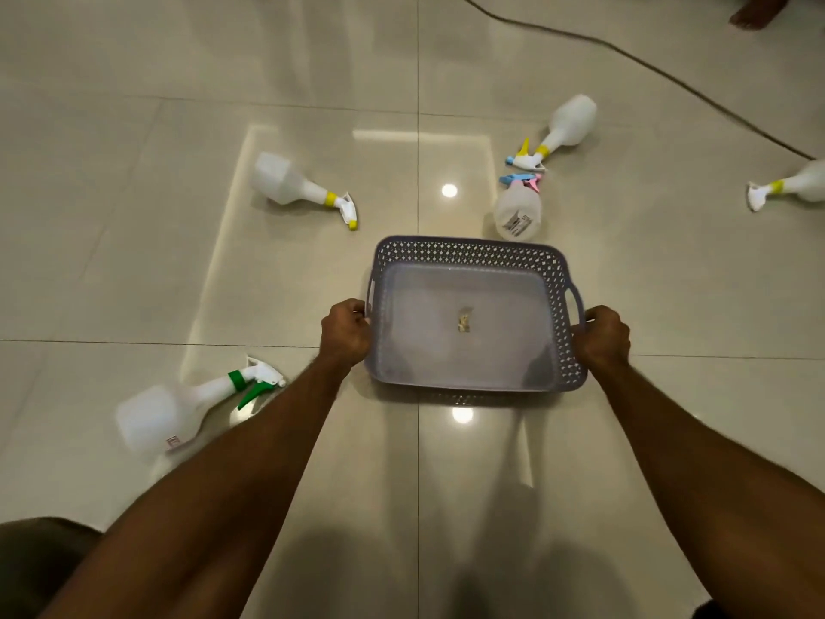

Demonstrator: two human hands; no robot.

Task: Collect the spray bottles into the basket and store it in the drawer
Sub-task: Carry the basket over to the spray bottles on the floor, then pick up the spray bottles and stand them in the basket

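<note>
A grey perforated basket [553,265] is held just above the tiled floor, with only a small sticker inside. My left hand [346,332] grips its left handle and my right hand [602,339] grips its right handle. Several white spray bottles lie on their sides around it. One with a green trigger [178,411] is at the lower left. One with a yellow nozzle [294,185] lies to the upper left. Beyond the basket's far right corner are a pink-and-blue-headed bottle [518,207] and a yellow-and-blue-headed one [567,125]. Another bottle [799,185] is cut off at the right edge.
A dark cable [669,78] runs across the floor at the upper right. A person's bare foot [756,11] stands at the top right corner. A dark rounded object [40,556] sits at the bottom left corner.
</note>
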